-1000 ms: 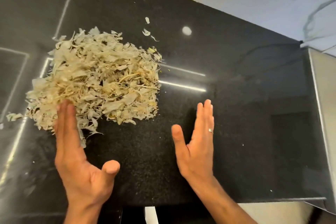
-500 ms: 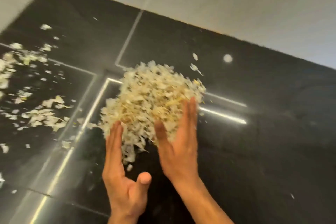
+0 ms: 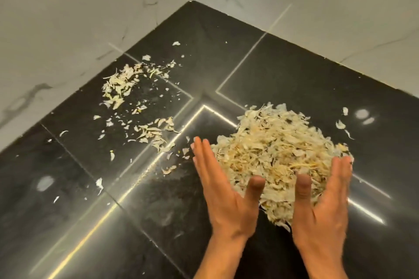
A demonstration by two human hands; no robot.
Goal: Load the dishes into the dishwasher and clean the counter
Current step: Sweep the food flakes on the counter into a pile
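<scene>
So we're well into the counter-cleaning half of this, no dishes or dishwasher anywhere in sight right now. The person has both hands down on the black counter (image 3: pixel 283 70), bracketing a big pile of dry peelings (image 3: pixel 278 154), looks like garlic or onion skins to me. The left hand (image 3: pixel 223 190) is flat and open with straight fingers against the pile's left edge, and the right hand (image 3: pixel 326 201) is open too, palm turned inward, hugging the pile's near right side, thumbs pointing up between them. Neither hand is actually gripping anything, they're just walls. My guess is the next move is squeezing the palms together and scooping the heap up, or dragging it toward the counter's near edge, and it'll need a gentle touch because that stuff is light and flaky and will spill out the gaps. There's also a loose scatter of scraps (image 3: pixel 136 102) well off to the left near the marble wall (image 3: pixel 68 18) that hasn't been gathered yet, so that's another pass. Compared with half a second back, the hands have spread out wider: then they sat close together at the pile's near side, now they flank it, and the view has swung so the corner of the wall shows.
</scene>
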